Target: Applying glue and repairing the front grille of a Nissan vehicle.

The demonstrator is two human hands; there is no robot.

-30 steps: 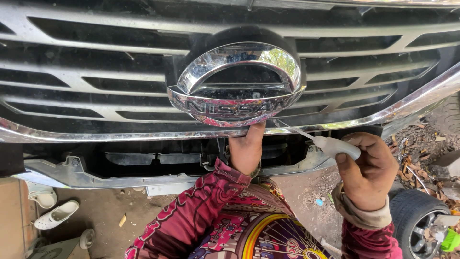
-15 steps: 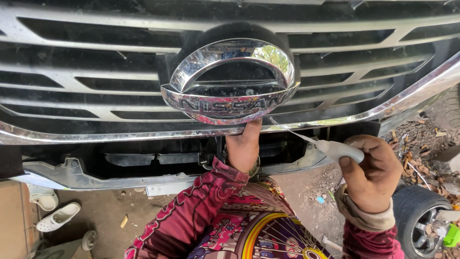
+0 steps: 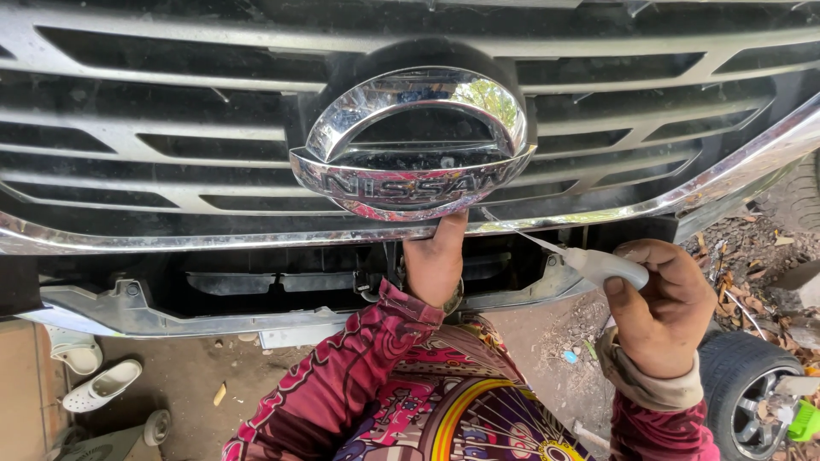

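Head view: grille (image 3: 171, 128) apparently shifted little; right hand (image 3: 662, 312) still gripping tube (image 3: 602, 266)

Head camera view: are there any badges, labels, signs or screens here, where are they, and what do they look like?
Chrome badge: centre of the silver slatted grille, an oval ring crossed by a lettered bar, mirror-bright; the left hand reaches up just below it.
No packages, paper labels, signs or screens show.

Shiny chrome emblem (image 3: 414, 143) on silver-grey grille (image 3: 128, 162); translucent white tool handle (image 3: 608, 266); red patterned sleeves (image 3: 342, 384); white slippers (image 3: 102, 386) on brown ground
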